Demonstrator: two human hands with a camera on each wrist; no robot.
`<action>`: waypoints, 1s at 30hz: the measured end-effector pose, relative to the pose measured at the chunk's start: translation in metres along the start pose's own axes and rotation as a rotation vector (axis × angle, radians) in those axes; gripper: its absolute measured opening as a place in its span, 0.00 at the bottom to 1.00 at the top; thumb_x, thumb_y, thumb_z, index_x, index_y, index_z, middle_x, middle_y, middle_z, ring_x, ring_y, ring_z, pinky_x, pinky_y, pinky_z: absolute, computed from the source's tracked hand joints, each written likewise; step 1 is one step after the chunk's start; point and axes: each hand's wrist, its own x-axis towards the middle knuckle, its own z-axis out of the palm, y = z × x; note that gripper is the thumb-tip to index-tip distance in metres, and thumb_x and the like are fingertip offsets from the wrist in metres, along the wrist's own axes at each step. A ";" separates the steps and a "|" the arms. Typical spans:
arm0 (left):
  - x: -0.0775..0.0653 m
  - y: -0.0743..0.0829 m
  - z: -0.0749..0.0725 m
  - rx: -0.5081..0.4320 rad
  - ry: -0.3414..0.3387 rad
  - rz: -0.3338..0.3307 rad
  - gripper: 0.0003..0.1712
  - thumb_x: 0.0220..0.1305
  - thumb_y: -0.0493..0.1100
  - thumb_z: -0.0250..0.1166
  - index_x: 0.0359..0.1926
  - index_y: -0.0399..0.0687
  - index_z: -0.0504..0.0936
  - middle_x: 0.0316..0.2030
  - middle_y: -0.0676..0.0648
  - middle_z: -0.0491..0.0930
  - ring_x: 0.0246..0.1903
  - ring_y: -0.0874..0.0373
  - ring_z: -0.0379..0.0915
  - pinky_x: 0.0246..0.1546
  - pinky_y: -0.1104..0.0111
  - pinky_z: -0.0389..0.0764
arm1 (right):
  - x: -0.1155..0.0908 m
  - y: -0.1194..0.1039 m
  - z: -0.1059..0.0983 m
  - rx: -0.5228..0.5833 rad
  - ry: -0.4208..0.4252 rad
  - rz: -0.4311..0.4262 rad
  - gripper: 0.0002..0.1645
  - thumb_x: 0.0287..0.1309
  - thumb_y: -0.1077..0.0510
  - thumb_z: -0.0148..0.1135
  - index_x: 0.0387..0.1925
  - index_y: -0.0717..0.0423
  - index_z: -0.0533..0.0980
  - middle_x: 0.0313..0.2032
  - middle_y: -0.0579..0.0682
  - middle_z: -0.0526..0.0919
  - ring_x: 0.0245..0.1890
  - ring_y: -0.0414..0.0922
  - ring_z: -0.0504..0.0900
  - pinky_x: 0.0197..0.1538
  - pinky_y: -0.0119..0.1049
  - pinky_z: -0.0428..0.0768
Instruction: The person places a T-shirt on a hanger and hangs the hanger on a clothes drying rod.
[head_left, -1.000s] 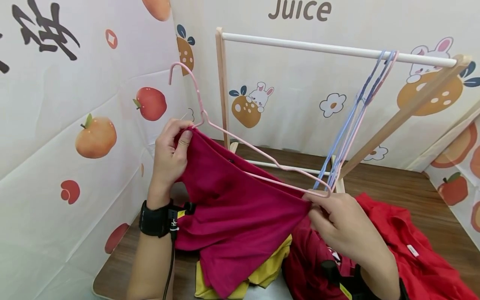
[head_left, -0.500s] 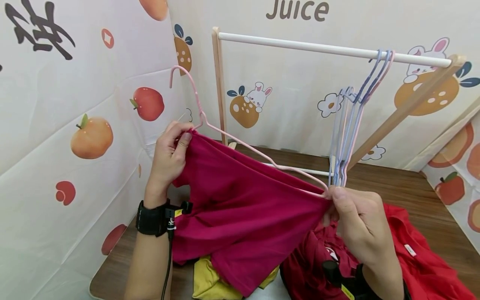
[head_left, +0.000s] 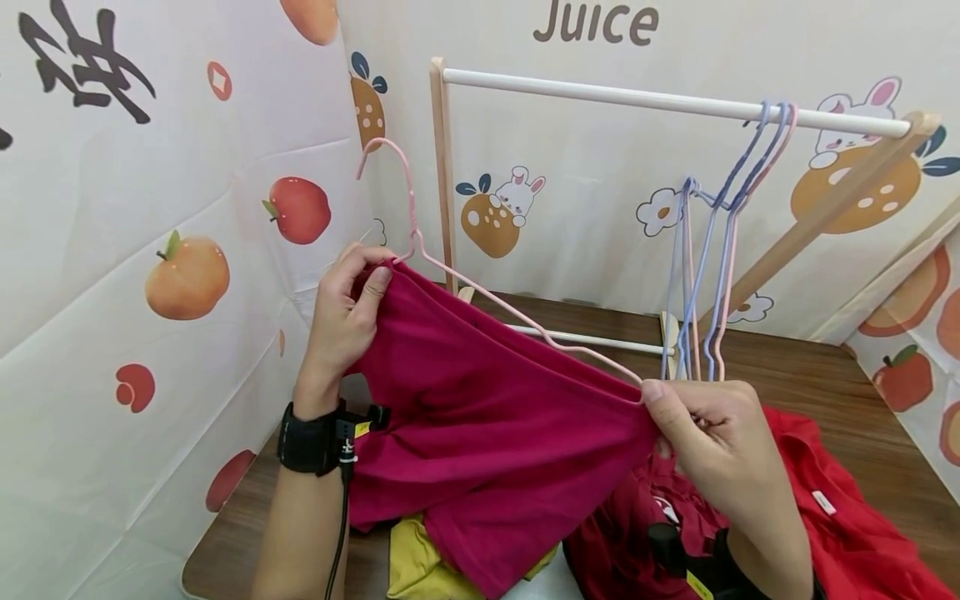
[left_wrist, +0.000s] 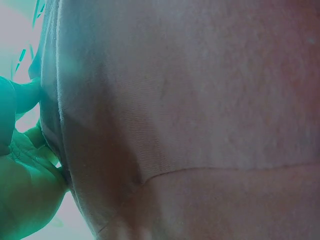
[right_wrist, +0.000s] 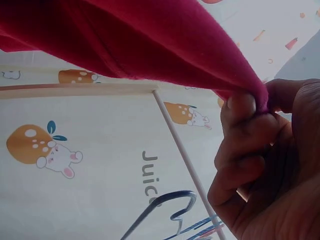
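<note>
A magenta garment point(head_left: 480, 433), its exact kind unclear, is stretched between my hands by its upper opening. Inside that opening sits a pink hanger point(head_left: 487, 293); its hook and neck stand clear at the upper left, while the lower bar is hidden in the cloth. My left hand point(head_left: 341, 317) pinches the garment's edge just below the hanger's neck, thumb in front. At the other end my right hand point(head_left: 731, 442) pinches the edge beside the hanger's right tip, which disappears behind the thumb. In the right wrist view, curled fingers point(right_wrist: 240, 135) grip the gathered cloth.
Behind stands a rack with a white rail point(head_left: 675, 102), several blue and pink hangers point(head_left: 723, 217) on its right side. On the wooden table point(head_left: 232, 533) lie a yellow garment point(head_left: 427, 567), a dark red garment point(head_left: 622, 533) and a red garment point(head_left: 847, 508).
The hanger's right end and lower bar, visible outside the garment earlier, have gone into its opening. My right hand has shifted right and stretched the edge. The rack's hangers have swung.
</note>
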 end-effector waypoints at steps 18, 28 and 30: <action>-0.001 0.000 0.002 0.159 -0.090 0.075 0.11 0.71 0.31 0.60 0.46 0.40 0.88 0.35 0.44 0.79 0.42 0.62 0.67 0.43 0.70 0.65 | 0.001 0.006 0.003 -0.088 -0.041 -0.065 0.33 0.59 0.74 0.59 0.10 0.45 0.56 0.12 0.42 0.53 0.18 0.29 0.49 0.19 0.20 0.49; -0.002 0.000 0.005 0.180 -0.155 0.070 0.11 0.70 0.32 0.61 0.46 0.41 0.88 0.34 0.47 0.78 0.41 0.61 0.65 0.42 0.69 0.64 | 0.001 0.008 0.003 -0.069 0.029 -0.072 0.32 0.58 0.74 0.61 0.10 0.44 0.60 0.12 0.42 0.55 0.16 0.31 0.51 0.18 0.21 0.50; -0.003 0.001 0.005 0.171 -0.176 0.061 0.10 0.70 0.32 0.61 0.46 0.41 0.88 0.34 0.47 0.78 0.42 0.61 0.65 0.42 0.69 0.64 | 0.001 0.008 0.003 -0.063 0.031 -0.085 0.29 0.56 0.75 0.64 0.13 0.43 0.66 0.13 0.40 0.58 0.15 0.32 0.53 0.17 0.22 0.52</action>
